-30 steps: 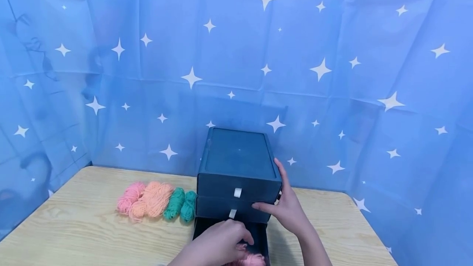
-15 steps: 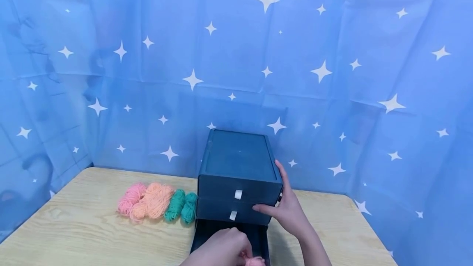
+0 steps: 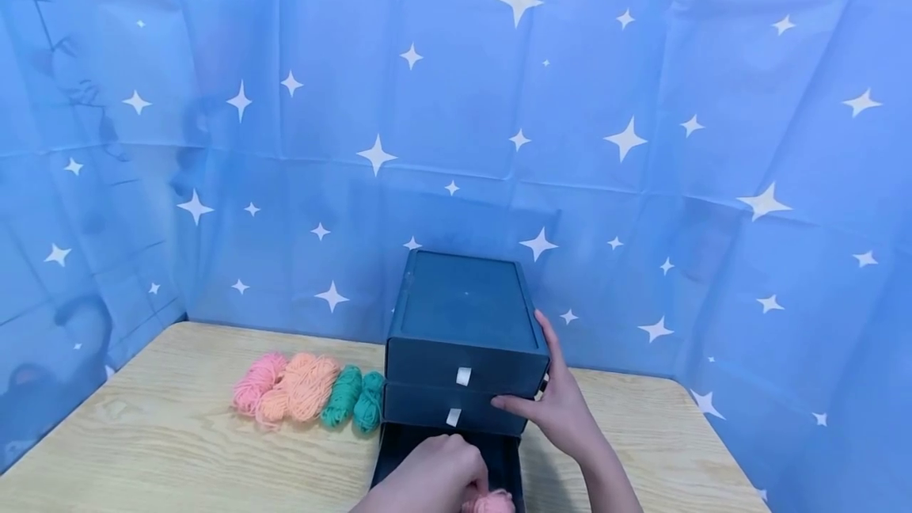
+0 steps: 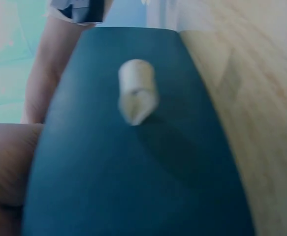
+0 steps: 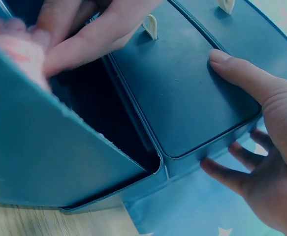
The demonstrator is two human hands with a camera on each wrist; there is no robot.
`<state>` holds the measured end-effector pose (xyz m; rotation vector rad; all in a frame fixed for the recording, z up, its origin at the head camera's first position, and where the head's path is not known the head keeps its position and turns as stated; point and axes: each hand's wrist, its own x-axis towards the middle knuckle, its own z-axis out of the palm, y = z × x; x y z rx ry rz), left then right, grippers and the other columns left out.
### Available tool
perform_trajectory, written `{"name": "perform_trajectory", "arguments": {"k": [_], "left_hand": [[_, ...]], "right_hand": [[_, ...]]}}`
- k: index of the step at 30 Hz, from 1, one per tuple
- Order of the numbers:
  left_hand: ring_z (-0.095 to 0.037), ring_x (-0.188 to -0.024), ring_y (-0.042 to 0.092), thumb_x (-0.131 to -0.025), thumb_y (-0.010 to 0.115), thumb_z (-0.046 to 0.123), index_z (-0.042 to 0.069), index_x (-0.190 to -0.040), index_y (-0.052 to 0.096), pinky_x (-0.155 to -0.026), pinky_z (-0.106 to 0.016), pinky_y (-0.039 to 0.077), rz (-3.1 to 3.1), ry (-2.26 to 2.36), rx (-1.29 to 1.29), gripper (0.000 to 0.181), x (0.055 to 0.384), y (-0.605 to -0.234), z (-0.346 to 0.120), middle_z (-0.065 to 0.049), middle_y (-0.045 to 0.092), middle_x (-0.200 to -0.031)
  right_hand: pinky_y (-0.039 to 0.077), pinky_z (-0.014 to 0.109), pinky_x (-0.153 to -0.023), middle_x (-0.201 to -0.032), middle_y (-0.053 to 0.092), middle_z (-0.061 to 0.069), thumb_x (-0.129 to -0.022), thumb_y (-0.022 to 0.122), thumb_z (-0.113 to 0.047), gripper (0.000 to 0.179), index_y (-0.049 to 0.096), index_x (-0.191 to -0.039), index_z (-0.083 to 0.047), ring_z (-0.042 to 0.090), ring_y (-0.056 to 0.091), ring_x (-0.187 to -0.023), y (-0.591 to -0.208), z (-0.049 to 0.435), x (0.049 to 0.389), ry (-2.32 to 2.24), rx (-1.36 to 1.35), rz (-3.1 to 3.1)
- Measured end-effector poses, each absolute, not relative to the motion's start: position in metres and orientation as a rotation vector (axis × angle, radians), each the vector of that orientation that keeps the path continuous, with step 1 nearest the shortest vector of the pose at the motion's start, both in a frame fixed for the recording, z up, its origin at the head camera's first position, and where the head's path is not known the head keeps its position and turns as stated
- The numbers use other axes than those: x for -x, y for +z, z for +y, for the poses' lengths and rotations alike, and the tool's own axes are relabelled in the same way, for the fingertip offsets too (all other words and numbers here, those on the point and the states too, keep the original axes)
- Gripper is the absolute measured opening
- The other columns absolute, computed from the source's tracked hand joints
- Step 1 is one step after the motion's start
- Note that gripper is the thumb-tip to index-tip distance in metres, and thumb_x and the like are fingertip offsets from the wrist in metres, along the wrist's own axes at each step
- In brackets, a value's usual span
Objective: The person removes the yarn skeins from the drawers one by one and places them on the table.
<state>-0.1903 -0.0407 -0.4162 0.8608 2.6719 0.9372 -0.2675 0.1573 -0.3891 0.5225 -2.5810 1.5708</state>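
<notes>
A dark blue unit of stacked drawers (image 3: 466, 299) stands on the table, its bottom drawer (image 3: 502, 450) pulled out. My left hand (image 3: 438, 469) reaches down into that drawer and pinches a small skein of pink yarn (image 3: 493, 502); the same yarn (image 5: 22, 56) shows between the fingers in the right wrist view. My right hand (image 3: 566, 414) steadies the unit's right front corner, thumb straight across the middle drawer's front, other fingers spread along the side. In the left wrist view, the drawer's blue front (image 4: 133, 172) with its white pull tab (image 4: 137, 91) fills the middle; the fingers are hidden.
Left of the unit lie a pink skein (image 3: 258, 384), peach skeins (image 3: 309, 388) and two green skeins (image 3: 343, 396) in a row on the wooden table (image 3: 171, 434). White tabs (image 3: 463, 376) mark the shut upper drawers. A blue star-patterned curtain (image 3: 456, 101) hangs behind.
My left hand has gone lower into the bottom drawer with the pink yarn and shifted slightly right. The right hand has stayed on the unit's corner.
</notes>
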Motion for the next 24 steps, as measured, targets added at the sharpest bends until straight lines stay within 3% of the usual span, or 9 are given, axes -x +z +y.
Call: {"name": "perform_trajectory", "arguments": {"k": [7, 11, 16, 22, 24], "left_hand": [[0.007, -0.069, 0.054, -0.088, 0.067, 0.017, 0.027, -0.084, 0.077, -0.071, -0.016, 0.05, 2.725, 0.906, -0.839, 0.015, 0.19, -0.398, -0.049, 0.021, 0.066, -0.074], [0.009, -0.072, 0.057, -0.088, 0.067, 0.015, 0.025, -0.087, 0.077, -0.07, -0.014, 0.051, 2.711, 0.969, -0.879, 0.015, 0.187, -0.388, -0.057, 0.021, 0.068, -0.078], [0.009, -0.074, 0.057, -0.088, 0.066, 0.013, 0.021, -0.09, 0.077, -0.069, -0.012, 0.05, 2.684, 1.098, -0.925, 0.014, 0.182, -0.373, -0.069, 0.018, 0.069, -0.081], [0.007, -0.077, 0.059, -0.087, 0.067, 0.006, 0.021, -0.091, 0.077, -0.067, -0.014, 0.051, 2.771, 1.22, -0.954, 0.018, 0.178, -0.361, -0.097, 0.015, 0.07, -0.086], [0.007, -0.077, 0.059, -0.088, 0.066, 0.006, 0.022, -0.09, 0.076, -0.067, -0.015, 0.051, 2.779, 1.264, -0.908, 0.019, 0.176, -0.36, -0.106, 0.015, 0.07, -0.085]], "right_hand": [[0.054, 0.044, -0.086, -0.161, 0.0, -0.005, -0.067, 0.088, -0.029, 0.116, 0.007, -0.145, -0.055, 0.04, 0.034, -0.138, -0.387, 0.156, 0.265, 1.699, -0.512, -2.554], [0.056, 0.04, -0.084, -0.161, 0.002, -0.005, -0.066, 0.088, -0.027, 0.116, 0.008, -0.145, -0.056, 0.039, 0.038, -0.135, -0.387, 0.155, 0.265, 1.72, -0.516, -2.54], [0.052, 0.048, -0.09, -0.161, 0.004, -0.002, -0.067, 0.088, -0.03, 0.116, 0.006, -0.147, -0.053, 0.04, 0.033, -0.139, -0.388, 0.156, 0.266, 1.674, -0.511, -2.562], [0.041, 0.061, -0.098, -0.162, 0.0, 0.0, -0.066, 0.087, -0.038, 0.117, 0.003, -0.147, -0.052, 0.041, 0.015, -0.145, -0.387, 0.156, 0.267, 1.565, -0.503, -2.598], [0.04, 0.061, -0.099, -0.162, 0.001, 0.0, -0.066, 0.087, -0.038, 0.118, 0.003, -0.147, -0.053, 0.041, 0.017, -0.145, -0.387, 0.157, 0.267, 1.564, -0.494, -2.607]]}}
